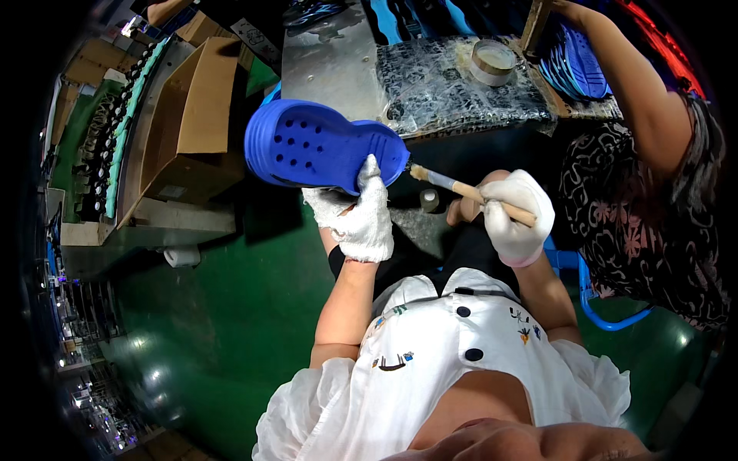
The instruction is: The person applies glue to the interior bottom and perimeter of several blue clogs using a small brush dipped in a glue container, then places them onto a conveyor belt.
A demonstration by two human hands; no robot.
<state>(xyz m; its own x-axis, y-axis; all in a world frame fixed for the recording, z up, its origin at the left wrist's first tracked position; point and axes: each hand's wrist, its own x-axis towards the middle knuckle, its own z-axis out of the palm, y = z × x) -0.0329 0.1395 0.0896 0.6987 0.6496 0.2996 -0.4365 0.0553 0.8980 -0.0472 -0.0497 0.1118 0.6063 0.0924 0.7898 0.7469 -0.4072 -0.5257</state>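
Observation:
A blue foam clog [327,142], with rows of round holes in its toe part, is held up in front of me, its narrower end pointing right. My left hand [357,223], in a white knit glove, is closed around its near edge with the thumb on top. My right hand [516,219], in a smoother white glove, grips the wooden handle of a brush [453,186]. The brush's pale bristles are at the clog's right end; whether they touch it I cannot tell. Below the brush is a small container with a white top [429,201].
A metal-topped table [330,73] stands ahead, with a plastic-wrapped surface bearing a tape roll [493,61] and stacked blue shoe pieces [580,65]. A co-worker [638,184] is close on my right. At left are an open cardboard box [204,100] and a rack line [115,146].

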